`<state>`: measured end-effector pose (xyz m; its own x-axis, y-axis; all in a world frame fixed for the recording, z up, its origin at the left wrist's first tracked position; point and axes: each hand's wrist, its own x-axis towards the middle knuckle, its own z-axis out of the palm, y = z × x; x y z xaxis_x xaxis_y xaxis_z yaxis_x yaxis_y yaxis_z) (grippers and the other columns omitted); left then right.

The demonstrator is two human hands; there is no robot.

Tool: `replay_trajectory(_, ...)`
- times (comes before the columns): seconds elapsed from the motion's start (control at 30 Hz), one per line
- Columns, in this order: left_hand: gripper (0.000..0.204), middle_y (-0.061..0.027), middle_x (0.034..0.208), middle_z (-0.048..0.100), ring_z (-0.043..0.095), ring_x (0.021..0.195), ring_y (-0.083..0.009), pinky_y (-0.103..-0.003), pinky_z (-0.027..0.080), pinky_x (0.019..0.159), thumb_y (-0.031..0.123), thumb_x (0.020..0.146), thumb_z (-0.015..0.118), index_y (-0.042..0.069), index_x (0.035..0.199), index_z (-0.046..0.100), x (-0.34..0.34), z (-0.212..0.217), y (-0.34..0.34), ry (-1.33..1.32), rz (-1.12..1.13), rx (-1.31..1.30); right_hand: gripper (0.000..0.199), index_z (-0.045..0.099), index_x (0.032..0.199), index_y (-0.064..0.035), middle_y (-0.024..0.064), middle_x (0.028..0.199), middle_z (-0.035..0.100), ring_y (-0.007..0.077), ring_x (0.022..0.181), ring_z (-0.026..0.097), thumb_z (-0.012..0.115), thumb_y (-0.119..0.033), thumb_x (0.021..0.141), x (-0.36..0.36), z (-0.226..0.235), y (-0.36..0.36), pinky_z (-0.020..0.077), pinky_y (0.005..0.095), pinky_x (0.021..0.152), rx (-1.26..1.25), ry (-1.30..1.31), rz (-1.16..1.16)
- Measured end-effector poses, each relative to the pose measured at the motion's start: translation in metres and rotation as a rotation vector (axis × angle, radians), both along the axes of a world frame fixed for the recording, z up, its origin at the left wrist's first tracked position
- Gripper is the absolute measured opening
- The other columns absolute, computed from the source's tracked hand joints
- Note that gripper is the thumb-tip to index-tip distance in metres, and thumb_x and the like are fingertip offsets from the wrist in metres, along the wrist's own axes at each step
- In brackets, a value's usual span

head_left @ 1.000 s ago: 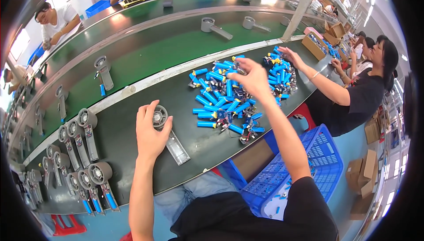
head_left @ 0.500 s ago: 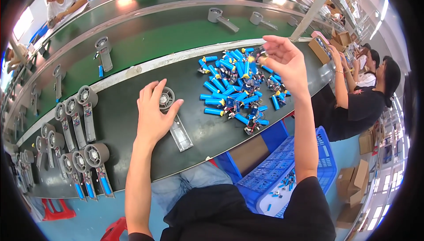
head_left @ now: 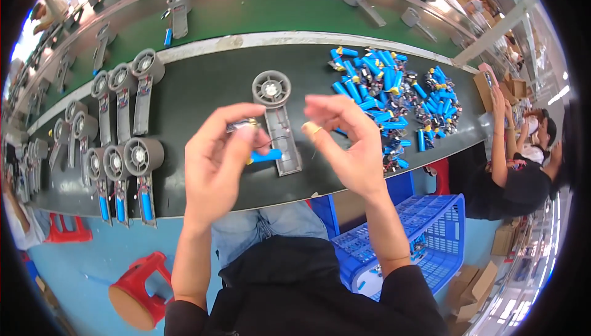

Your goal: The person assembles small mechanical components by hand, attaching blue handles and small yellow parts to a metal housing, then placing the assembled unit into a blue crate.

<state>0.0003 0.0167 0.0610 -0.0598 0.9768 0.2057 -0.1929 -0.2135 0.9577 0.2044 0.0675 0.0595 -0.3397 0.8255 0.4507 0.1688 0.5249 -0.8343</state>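
My left hand (head_left: 215,164) is closed on a blue battery (head_left: 266,156) with a small circuit board (head_left: 241,125) at its fingers; the palm hides part of them. Just right of it lies a grey handheld fan housing (head_left: 271,90), its round head away from me and its open handle shell (head_left: 286,148) toward me, with thin wires inside. My right hand (head_left: 351,145) hovers right of the handle, thumb and fingers apart, with nothing visible between them. A yellowish wrap is on its thumb.
Blue batteries with boards (head_left: 381,84) are heaped on the right of the dark worktable (head_left: 203,77). Several grey fan housings (head_left: 143,156) stand at left, some with batteries. Beyond runs a green conveyor (head_left: 265,10). A blue basket (head_left: 449,237), red stool (head_left: 138,293) and co-worker (head_left: 523,176) are nearby.
My left hand has left the fan housing and now holds a battery with its board. My right hand has come back from the heap toward the housing. The whole view has shifted.
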Motion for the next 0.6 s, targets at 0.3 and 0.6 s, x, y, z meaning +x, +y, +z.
replay_trajectory(0.3,0.022,-0.0171,0.070,0.064,0.062,0.059,-0.0311,-0.041,0.047,0.056,0.020,0.091,0.066,0.000,0.082,0.063,0.014,-0.023,0.021,0.848,-0.011,-0.017,0.024,0.068,0.111,0.0007,0.0038,0.091,0.069,0.0066,0.074,0.061,0.062,0.003,0.088,-0.014,-0.046,-0.009,0.0497,0.0233,0.069,-0.329,-0.014,-0.077)
replay_trajectory(0.6,0.008,-0.0126,0.073,0.058,0.059,0.067,-0.0339,-0.043,0.045,0.063,0.009,0.088,0.065,0.003,0.091,0.061,0.006,-0.035,0.018,0.927,0.124,0.153,0.024,0.072,0.108,-0.0034,0.0082,0.104,0.070,0.0108,0.074,0.065,0.065,0.006,0.088,-0.020,-0.037,0.014,0.0518,0.0239,0.062,-0.038,-0.082,0.022)
